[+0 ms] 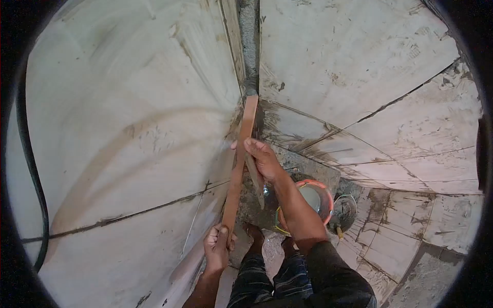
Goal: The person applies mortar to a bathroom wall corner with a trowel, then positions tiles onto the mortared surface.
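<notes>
A long, narrow, flat reddish-brown strip (239, 179) runs upright along the corner between the tiled walls. My left hand (217, 245) is closed round its lower end, thumb on the front face. Farther up, my right hand (261, 156) grips the strip by its edge, with the thumb in front and fingertips showing behind it. A thin, pointed grey-brown piece (254, 179) hangs below the right palm; its upper part is hidden by the hand. The strip's top end (251, 98) is at the foot of the bare grey gap in the corner.
An orange-rimmed bucket (328, 192) with pale liquid stands on the floor, partly behind my right forearm. Beside it is a small dark container (347, 213). Smeared pale tiles cover the left wall (123, 154) and right wall (354, 61). A dark hose (32, 169) hangs at far left.
</notes>
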